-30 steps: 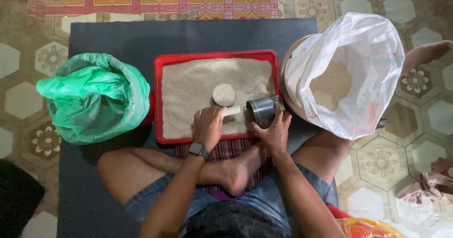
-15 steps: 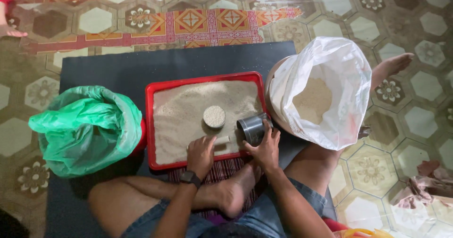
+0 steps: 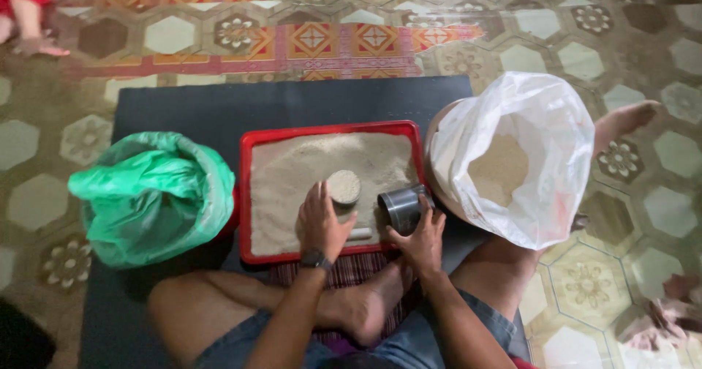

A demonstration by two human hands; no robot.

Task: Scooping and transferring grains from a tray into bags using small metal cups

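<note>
A red tray (image 3: 252, 193) full of pale sandy powder lies on a dark mat. In the powder sits a round pressed puck (image 3: 343, 186) of the same stuff. My left hand (image 3: 322, 223), with a watch on its wrist, rests on the powder and touches the puck with its fingertips. My right hand (image 3: 420, 237) grips a grey metal cylinder mould (image 3: 401, 208), tilted on its side at the tray's right edge. A small white stick (image 3: 360, 233) lies in the powder between the two hands.
A white sack (image 3: 541, 142) of the same powder stands open to the right of the tray. A green plastic bag (image 3: 150, 193) bulges at the left. My crossed legs are below the tray. Another person's foot (image 3: 36, 43) shows at the top left on the patterned floor.
The view has shifted a little. My left hand has stayed by the puck and my right hand keeps hold of the tilted mould.
</note>
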